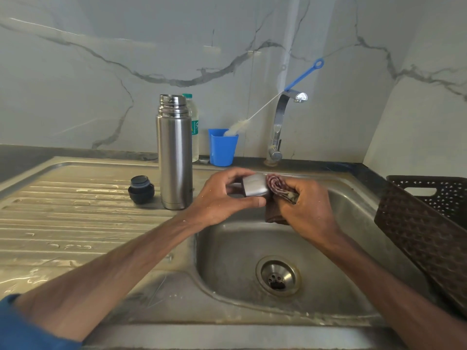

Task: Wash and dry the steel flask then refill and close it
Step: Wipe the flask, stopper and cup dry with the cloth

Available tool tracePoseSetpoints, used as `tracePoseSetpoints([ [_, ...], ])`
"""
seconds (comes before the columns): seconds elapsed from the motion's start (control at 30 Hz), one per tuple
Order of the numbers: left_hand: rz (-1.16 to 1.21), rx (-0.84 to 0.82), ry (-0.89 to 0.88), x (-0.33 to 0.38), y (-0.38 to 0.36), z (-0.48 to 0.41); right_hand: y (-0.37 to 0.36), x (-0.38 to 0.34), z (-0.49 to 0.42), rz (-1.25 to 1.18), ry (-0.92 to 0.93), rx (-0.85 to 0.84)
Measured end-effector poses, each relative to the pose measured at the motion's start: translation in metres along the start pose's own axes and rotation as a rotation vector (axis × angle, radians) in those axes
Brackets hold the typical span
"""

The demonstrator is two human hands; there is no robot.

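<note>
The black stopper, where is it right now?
Head view: the black stopper sits on the draining board, just left of the upright steel flask.

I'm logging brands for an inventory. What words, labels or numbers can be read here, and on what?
Green-and-white label on the plastic bottle behind the steel flask: print too blurred to read.
Small dark mark near the steel flask's base: too small to read.
No other text shows.

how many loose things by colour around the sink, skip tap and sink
steel: 2 (flask, flask cap)
blue: 2 (cup, blue-handled brush)
brown: 2 (cloth, basket)
black: 1 (stopper)
clear: 1 (bottle)
total: 8
</note>
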State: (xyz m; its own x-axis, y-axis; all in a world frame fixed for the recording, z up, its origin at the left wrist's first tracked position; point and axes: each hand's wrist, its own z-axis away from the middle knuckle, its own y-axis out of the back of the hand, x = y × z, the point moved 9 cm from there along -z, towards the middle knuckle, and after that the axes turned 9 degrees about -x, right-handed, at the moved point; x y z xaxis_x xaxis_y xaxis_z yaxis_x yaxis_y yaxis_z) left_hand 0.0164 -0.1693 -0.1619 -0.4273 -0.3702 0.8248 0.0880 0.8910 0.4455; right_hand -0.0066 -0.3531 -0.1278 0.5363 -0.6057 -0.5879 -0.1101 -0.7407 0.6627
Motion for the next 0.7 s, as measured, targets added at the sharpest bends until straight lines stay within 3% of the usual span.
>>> tracePoseSetpoints([
  [0.2, 0.025, 0.088, 0.02, -0.007, 0.016, 0.001, -0.007, -0.015, 0.003, 0.003, 0.128, -0.027],
  [0.43, -0.007, -0.075, -0.034, 0.007, -0.002, 0.0, -0.002, -0.007, -0.003, 0.004, 0.074, -0.062],
  [0.57, 0.015, 0.044, 0.006, 0.004, 0.013, 0.001, -0.009, 0.001, 0.0, 0.03, 0.031, -0.167],
  [0.7, 0.021, 0.064, 0.038, 0.0, 0.018, 0.002, -0.004, -0.019, 0.005, 0.014, 0.119, -0.098],
])
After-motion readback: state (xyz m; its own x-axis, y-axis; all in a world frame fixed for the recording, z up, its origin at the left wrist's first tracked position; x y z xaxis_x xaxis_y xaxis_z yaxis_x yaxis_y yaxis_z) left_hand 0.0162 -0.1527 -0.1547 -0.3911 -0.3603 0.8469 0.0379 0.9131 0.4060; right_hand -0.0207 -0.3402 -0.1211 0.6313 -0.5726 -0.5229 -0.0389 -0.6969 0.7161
